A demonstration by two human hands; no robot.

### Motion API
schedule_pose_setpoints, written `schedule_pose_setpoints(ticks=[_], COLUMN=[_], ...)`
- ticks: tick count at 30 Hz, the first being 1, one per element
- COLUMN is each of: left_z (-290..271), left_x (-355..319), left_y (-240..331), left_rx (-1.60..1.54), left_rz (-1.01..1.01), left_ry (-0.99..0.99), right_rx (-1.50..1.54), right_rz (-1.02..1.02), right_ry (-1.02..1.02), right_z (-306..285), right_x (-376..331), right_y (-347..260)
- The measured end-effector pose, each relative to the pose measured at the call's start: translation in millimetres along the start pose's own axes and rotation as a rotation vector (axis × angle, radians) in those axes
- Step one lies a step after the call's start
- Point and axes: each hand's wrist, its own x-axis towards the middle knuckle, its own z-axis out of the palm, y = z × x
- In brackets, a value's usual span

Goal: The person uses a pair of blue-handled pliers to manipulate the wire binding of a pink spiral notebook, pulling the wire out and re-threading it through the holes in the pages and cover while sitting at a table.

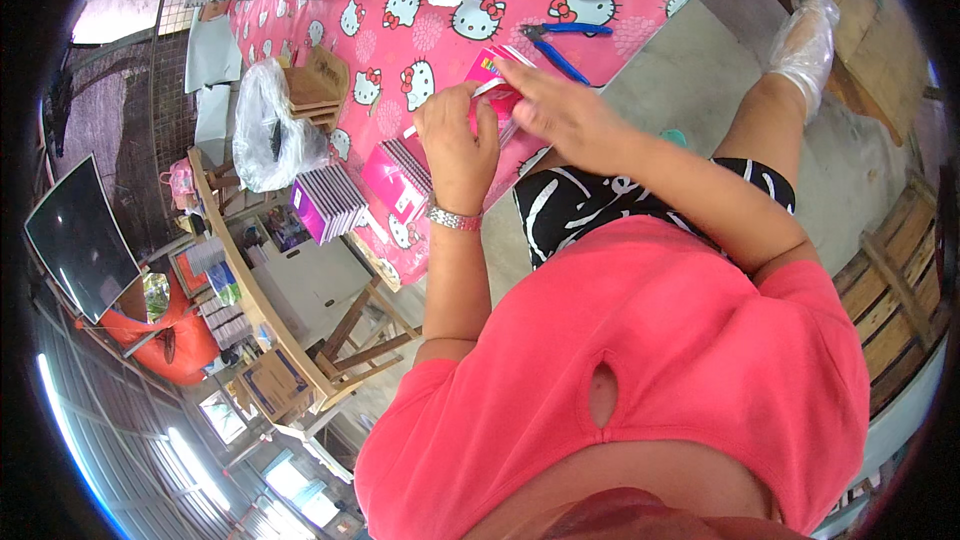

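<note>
Both hands meet over the table's near edge: the left hand (457, 138) and right hand (557, 105) are clamped together on a pink spiral notebook (490, 75) above the pink cat-print tablecloth (440, 0). Beside them lies another pink notebook (392, 178); blue pliers (560, 32) rest further in, a plastic bag (262, 125) at the left edge.

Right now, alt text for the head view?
Both hands, left hand and right hand, hold a pink notebook over a table with a pink cartoon-cat tablecloth. Blue pliers lie just beyond; a stack of notebooks sits at the table's edge to the left.
</note>
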Motion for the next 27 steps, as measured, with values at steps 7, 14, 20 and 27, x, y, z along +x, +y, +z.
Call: schedule_pose_setpoints(ticks=[7, 14, 20, 27], left_z=[-7.6, -9.5, -6.1, -6.6], left_x=[1.2, -0.8, -4.9, -4.9], left_y=[-0.5, 2.4, 6.2, 10.8], left_rx=[-0.074, -0.104, -0.075, -0.074], left_rz=[0.157, 0.171, 0.176, 0.141], left_ry=[-0.098, -0.099, -0.070, -0.049], right_rx=[-0.300, -0.216, -0.166, -0.240], right_rz=[-0.231, -0.207, -0.123, -0.029], right_ry=[-0.084, -0.128, -0.196, -0.296], right_z=[-41.7, -42.9, -41.7, -51.2], right_x=[26.0, 18.6, 18.0, 21.7], right_y=[5.2, -0.7, -0.9, -15.7])
